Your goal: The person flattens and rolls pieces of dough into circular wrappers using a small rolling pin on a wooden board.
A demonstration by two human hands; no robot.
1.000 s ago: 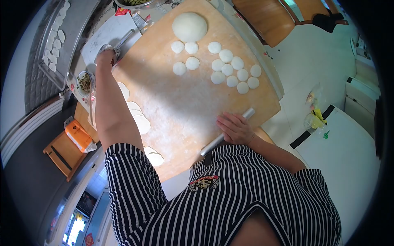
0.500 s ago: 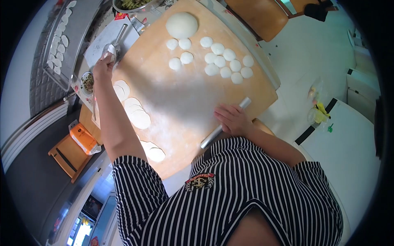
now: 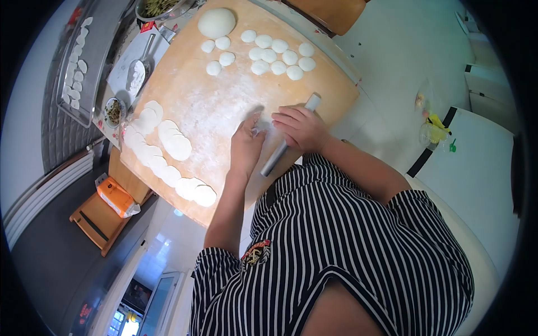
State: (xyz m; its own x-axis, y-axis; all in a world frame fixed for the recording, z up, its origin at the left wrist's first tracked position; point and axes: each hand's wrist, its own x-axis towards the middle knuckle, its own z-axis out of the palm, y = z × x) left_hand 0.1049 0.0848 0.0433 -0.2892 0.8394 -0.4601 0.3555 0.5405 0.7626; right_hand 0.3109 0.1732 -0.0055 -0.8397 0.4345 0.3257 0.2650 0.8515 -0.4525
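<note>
My right hand point(image 3: 302, 129) lies over the middle of a metal rolling pin point(image 3: 274, 159), fingers together across it. Beside it, my left hand point(image 3: 248, 144) hovers at the floured board point(image 3: 196, 103), its fingers curved with a gap between thumb and fingertips. A pale blur shows in that gap; I cannot tell whether it is flour. Overlapping rows of flat dough wrappers point(image 3: 175, 143) lie to the left. Toward the far side sit several small dough pieces point(image 3: 278, 67) and one large dough ball point(image 3: 216, 23).
Beyond the board's left edge are a scoop point(image 3: 138, 75) with white flour, a small bowl of filling point(image 3: 115, 112) and a metal tray point(image 3: 84, 115) with several dumplings. A larger metal bowl point(image 3: 182, 11) stands at the top. An orange pack point(image 3: 116, 197) rests on a chair.
My left hand has moved from the flour scoop to the board beside my right hand. My right hand stays on the rolling pin. The whole view has shifted.
</note>
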